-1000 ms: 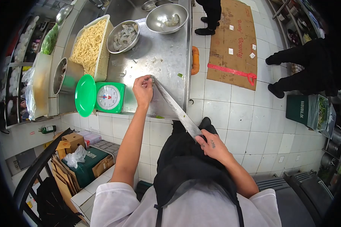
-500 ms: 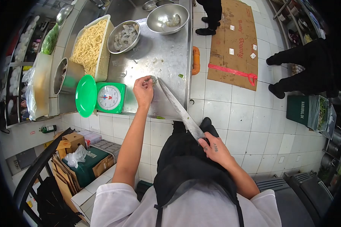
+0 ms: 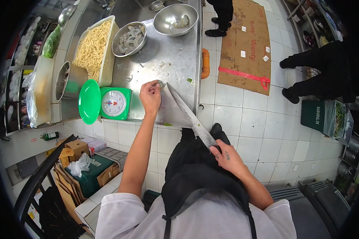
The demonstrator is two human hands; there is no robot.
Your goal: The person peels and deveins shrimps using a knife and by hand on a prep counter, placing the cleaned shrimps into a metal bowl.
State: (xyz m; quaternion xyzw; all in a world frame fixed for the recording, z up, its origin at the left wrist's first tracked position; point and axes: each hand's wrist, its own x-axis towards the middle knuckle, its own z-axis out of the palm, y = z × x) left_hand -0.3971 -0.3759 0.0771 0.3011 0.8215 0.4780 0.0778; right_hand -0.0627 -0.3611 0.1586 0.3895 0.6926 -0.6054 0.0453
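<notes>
My left hand (image 3: 150,95) is closed over the steel table (image 3: 147,69), pinching a small greyish shrimp (image 3: 161,83) that pokes out at the fingertips. In my right hand (image 3: 227,156) is the handle of a long knife (image 3: 190,117), its blade slanting up and left so that the tip lies right beside the shrimp. Beyond my left hand, a steel bowl (image 3: 129,38) holds several grey shrimp. A wider steel bowl (image 3: 175,20) to its right has a little shrimp inside.
Left of my hand stand a green dial scale (image 3: 115,102) with a green pan (image 3: 89,101) and a white basket (image 3: 107,59) of thick noodles. Flattened cardboard (image 3: 243,44) covers floor tiles to the right. Two people in dark trousers (image 3: 319,69) stand nearby.
Both hands keep nearly the same place, still holding the shrimp and the knife. The knife tip shifts very slightly, and the whole view drifts a little left.
</notes>
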